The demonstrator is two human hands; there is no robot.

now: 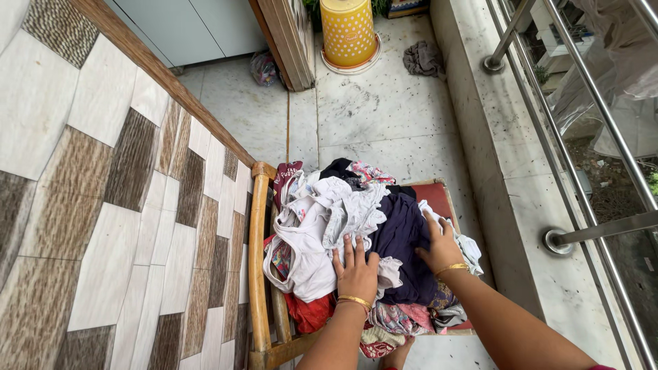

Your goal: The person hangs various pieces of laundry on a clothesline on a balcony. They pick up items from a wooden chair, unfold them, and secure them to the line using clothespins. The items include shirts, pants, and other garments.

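Tiled wall (103, 205) at left, railing (603, 137) at right, yellow bin (348, 31) and grey rag (423, 58) farther along the floor. Clothes pile (343, 226) heaped on a wooden chair (259, 274), no clear long axis. Left hand (356, 270) flat on white cloth, fingers spread. Right hand (441, 247) pressing a navy garment (404, 240), fingers curled into it.

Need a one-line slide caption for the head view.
Left hand and right hand rest on a pile of clothes heaped on a wooden chair on a tiled balcony.
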